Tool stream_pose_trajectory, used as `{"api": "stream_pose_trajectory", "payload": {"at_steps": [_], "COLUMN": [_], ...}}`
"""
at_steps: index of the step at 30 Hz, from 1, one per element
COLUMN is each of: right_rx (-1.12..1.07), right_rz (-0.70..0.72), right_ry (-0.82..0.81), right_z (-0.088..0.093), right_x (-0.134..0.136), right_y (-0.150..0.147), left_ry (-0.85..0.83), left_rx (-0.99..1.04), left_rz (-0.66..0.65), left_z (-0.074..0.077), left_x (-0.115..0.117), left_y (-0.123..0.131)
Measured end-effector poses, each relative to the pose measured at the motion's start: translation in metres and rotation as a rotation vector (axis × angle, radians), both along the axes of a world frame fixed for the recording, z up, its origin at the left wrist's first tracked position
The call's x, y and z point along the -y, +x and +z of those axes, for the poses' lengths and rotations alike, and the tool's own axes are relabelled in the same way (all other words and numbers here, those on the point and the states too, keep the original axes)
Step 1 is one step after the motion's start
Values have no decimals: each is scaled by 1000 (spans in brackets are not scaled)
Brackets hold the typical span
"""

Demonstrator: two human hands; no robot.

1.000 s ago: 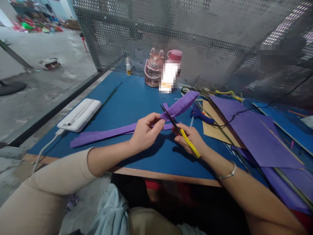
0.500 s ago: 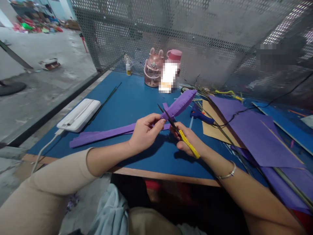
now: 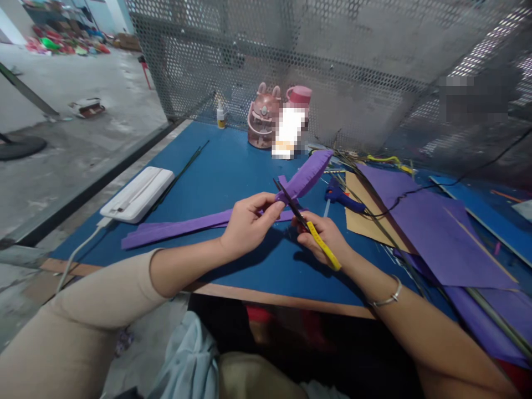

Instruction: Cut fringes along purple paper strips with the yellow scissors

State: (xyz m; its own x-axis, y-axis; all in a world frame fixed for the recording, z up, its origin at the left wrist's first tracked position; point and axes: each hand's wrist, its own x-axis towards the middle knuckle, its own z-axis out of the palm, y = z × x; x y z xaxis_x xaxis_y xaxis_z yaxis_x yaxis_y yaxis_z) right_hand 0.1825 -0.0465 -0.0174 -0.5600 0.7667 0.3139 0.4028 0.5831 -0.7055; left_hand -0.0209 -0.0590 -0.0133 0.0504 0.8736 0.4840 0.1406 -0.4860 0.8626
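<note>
My left hand [image 3: 253,223] pinches the lower end of a purple paper piece [image 3: 312,170], which is leaf-shaped and creased along its side. In my right hand [image 3: 322,238] is a pair of scissors [image 3: 320,244] with yellow handles and dark blades. The blades lie across the base of the purple piece, close to my left fingertips, and look nearly closed. Long purple paper strips [image 3: 174,230] lie on the table, passing beneath my left hand.
Right of my hands are a blue glue gun [image 3: 347,198], brown card [image 3: 357,216] and purple sheets [image 3: 436,227]. A white power bank [image 3: 139,194] with a cable sits left. Behind stand a pink bottle [image 3: 265,119], a lit phone [image 3: 290,133] and a small dropper bottle [image 3: 220,116].
The scissor blades have closed together at the base of the purple piece. Both hands keep nearly the same place, and the whole view has shifted slightly.
</note>
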Motion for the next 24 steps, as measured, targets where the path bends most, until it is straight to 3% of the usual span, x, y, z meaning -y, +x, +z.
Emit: {"api": "stream_pose_trajectory", "payload": {"at_steps": [11,24], "right_rx": [-13,-26], "right_rz": [128,24], "right_ry": [-101,5], "right_z": [2,-1], "right_x": [0,3], "right_y": [-1,-5], "left_ry": [3,46], "left_rx": [53,-22], "left_rz": [12,9], "left_z": [4,3], "left_x": [-1,2], "left_y": [-1,-1]}}
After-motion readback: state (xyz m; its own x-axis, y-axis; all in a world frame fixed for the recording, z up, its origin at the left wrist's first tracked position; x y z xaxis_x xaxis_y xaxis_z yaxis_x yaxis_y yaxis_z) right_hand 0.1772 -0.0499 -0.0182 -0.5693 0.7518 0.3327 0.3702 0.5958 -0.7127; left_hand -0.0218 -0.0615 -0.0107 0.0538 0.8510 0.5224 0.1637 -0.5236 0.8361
